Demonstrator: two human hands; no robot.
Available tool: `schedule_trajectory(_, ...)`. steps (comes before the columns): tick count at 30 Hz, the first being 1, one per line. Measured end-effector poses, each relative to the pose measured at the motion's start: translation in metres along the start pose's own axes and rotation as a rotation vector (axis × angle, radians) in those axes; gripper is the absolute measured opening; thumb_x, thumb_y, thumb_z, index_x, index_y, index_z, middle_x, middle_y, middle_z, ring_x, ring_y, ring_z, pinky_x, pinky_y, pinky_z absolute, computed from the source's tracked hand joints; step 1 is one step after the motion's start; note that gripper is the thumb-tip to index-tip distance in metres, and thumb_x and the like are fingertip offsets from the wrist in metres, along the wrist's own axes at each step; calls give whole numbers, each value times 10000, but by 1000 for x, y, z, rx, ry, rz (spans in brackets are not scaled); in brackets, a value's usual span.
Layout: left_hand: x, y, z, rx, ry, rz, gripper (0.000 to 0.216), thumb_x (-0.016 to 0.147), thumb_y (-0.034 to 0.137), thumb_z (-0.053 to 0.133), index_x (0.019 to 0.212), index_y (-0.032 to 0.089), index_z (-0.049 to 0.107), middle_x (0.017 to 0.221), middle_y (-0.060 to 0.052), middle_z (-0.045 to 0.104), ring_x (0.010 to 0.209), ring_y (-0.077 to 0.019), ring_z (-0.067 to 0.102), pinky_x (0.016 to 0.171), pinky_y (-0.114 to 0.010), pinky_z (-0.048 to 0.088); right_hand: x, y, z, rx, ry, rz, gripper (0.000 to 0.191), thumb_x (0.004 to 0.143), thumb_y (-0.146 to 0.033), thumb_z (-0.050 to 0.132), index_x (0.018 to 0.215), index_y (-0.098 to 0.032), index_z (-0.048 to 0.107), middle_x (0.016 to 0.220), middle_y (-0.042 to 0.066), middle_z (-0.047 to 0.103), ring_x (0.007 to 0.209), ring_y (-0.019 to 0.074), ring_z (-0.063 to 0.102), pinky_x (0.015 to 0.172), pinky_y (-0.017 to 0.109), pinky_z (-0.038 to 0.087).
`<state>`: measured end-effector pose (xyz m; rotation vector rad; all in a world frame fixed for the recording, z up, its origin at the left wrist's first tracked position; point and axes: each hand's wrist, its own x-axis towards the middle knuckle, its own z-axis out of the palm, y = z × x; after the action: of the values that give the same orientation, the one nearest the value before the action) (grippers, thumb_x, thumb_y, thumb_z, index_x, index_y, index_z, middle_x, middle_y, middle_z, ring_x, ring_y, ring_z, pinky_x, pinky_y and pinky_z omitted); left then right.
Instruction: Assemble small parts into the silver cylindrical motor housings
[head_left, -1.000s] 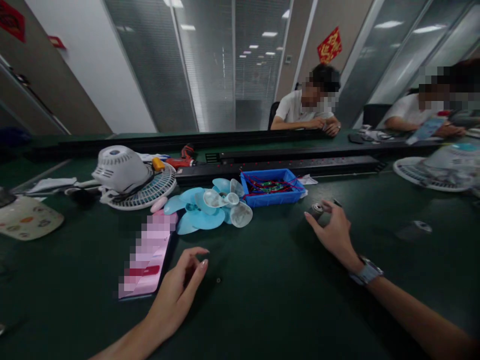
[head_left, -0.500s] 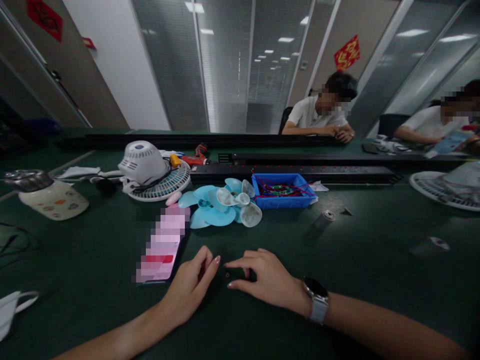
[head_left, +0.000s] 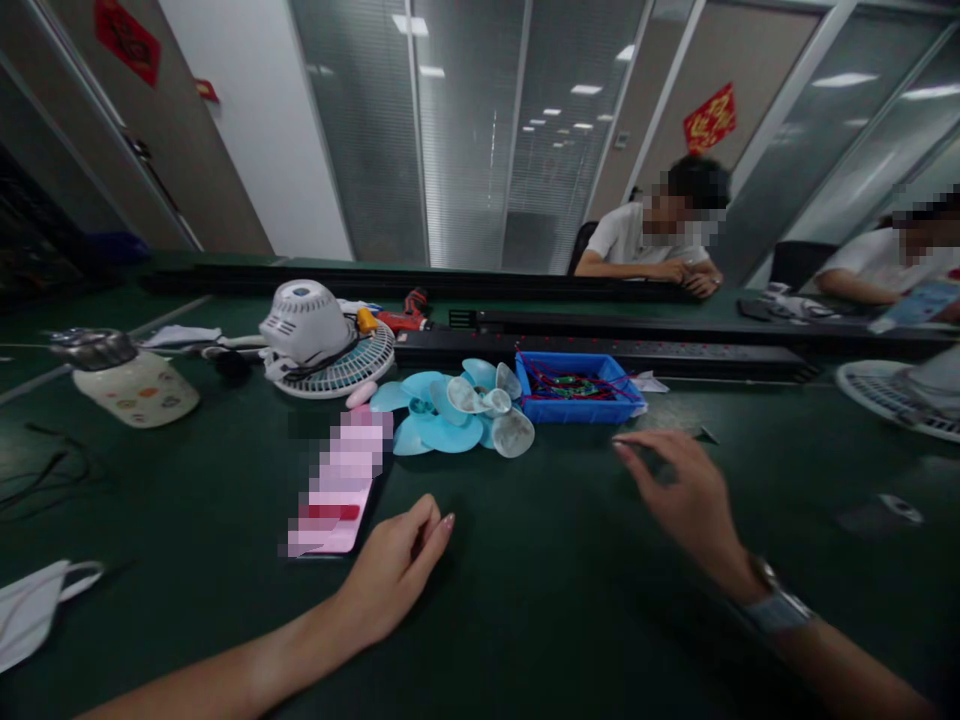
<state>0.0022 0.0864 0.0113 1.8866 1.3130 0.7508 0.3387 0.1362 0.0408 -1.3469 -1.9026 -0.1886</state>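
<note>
My left hand (head_left: 397,570) rests on the dark green tabletop (head_left: 525,620), fingers curled in and thumb against them. Whatever it may hold is hidden. To its left lies a phone (head_left: 337,485) with a pink, blurred screen. My right hand (head_left: 682,495) is raised at the right, thumb and forefinger tips brought together; anything between them is too small to make out. Beyond the left hand are blue fan blades (head_left: 450,432) and clear grey fan blades (head_left: 514,432). A metal cylinder (head_left: 881,512) stands blurred right of my right hand.
A blue bin (head_left: 581,405) holds wired circuit boards. Behind the phone sits a white fan head (head_left: 304,325), with a red power tool (head_left: 409,312) beside it. A flask (head_left: 135,385) and a face mask (head_left: 34,610) lie left. Two people (head_left: 645,240) sit across the table.
My right hand has moved right and away from the left hand, its fingertips closing. The small ring between the hands no longer shows. The nearer metal cylinder is now out of sight around my right hand.
</note>
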Motion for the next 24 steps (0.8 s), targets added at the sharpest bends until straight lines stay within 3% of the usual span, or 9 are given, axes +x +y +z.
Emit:
schedule_trajectory(3,0,1,1,-4,-1,3,327,989,391,376,715,213,374,634,51,410,563,-123,427,553,-248,323,1,52,-15,-175,121,101,300,913,-446,504,968,-202,669,999,114,688,950,264,633,863,410,484)
schedule_trajectory(7,0,2,0,-2,2,-4,325,988,390,381,717,211,380,635,48,417,567,-125,431,560,-251,329,-7,83,-15,-175,32,300,405,889,-538,460,966,-203,675,955,103,724,875,275,679,769,407,520)
schedule_trajectory(10,-1,3,0,5,-2,-4,327,989,393,382,718,209,384,637,46,427,566,-124,434,558,-251,331,-11,86,-10,-132,20,385,436,864,-574,461,968,-208,674,896,81,737,825,264,697,750,399,526)
schedule_trajectory(20,-1,2,-1,38,-32,-4,319,992,384,390,727,207,400,650,43,444,578,-125,448,566,-249,344,-11,80,-7,-71,-14,436,417,860,-563,463,963,-212,663,978,104,730,807,274,705,724,411,536)
schedule_trajectory(24,-1,4,0,72,-32,-1,311,988,383,395,732,206,406,655,41,452,584,-129,459,569,-252,344,-17,87,0,47,-30,436,453,843,-588,507,1049,-208,642,1054,115,715,919,282,699,832,429,544)
